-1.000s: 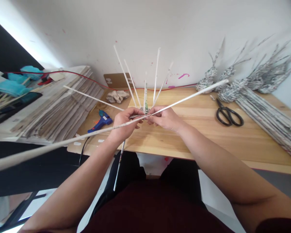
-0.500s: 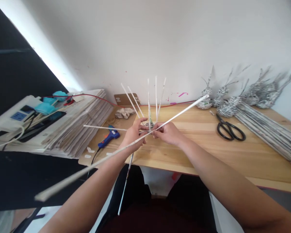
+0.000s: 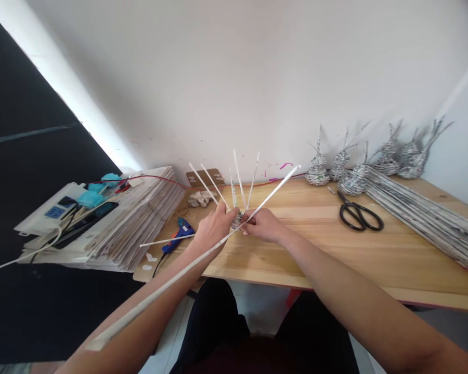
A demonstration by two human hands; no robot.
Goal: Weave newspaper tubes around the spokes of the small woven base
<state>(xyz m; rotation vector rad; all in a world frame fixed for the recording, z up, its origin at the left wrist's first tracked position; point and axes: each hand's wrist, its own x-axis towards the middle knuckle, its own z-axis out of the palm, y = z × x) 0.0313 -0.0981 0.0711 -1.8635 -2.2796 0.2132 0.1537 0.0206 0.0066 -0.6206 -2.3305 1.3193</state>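
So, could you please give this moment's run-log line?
left hand: against left of woven paper piece; right hand: against its right; black scissors: on tabletop; blue glue gun: unheld

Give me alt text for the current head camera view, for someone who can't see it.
A person's left hand and right hand meet at a small woven piece with long white rods sticking out, over a wooden table. Right of them are scissors, gourd-shaped weavings and paper tubes; left, a blue glue gun and a paper stack.
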